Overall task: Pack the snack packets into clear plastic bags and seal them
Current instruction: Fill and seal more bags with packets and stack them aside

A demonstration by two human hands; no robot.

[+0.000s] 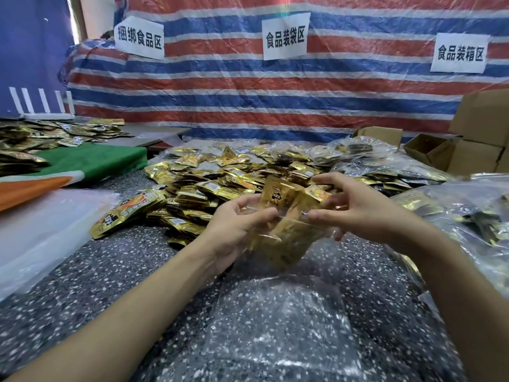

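I hold a small clear plastic bag (286, 244) above the speckled table, with gold snack packets (281, 194) standing in it and sticking out of its mouth. My left hand (237, 224) grips the bag's left side, thumb pinching the rim. My right hand (355, 208) pinches the rim on the right, fingers curled around the packets' tops. A big heap of loose gold packets (220, 183) lies just behind my hands.
Empty clear bags (275, 326) lie flat on the table (96, 277) in front of me. Filled bags (473, 216) pile up at the right, with cardboard boxes (473, 150) behind them. Green and orange cloth (91, 161) and more packets lie at the left.
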